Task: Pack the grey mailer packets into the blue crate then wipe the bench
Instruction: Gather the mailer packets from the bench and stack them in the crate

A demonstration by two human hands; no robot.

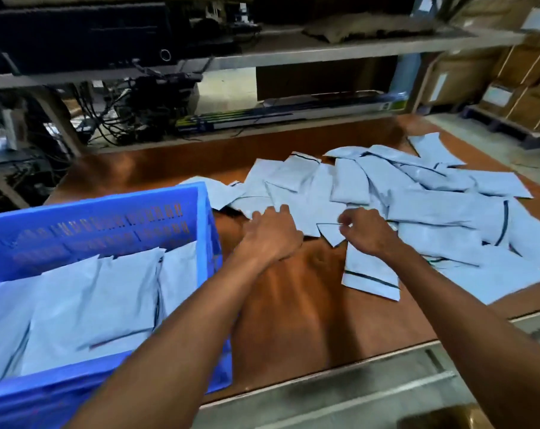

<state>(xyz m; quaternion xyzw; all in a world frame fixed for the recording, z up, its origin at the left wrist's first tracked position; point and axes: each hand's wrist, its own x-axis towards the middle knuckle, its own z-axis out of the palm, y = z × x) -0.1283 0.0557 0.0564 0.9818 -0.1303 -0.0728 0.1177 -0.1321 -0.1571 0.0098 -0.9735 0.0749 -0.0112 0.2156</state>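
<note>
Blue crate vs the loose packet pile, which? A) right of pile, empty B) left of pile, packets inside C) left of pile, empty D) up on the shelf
B: the blue crate stands left of the loose pile, with grey packets lying inside it.

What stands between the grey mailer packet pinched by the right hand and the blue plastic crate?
The left hand and its forearm lie between that grey mailer packet and the blue plastic crate, whose side wall must be cleared too.
</note>
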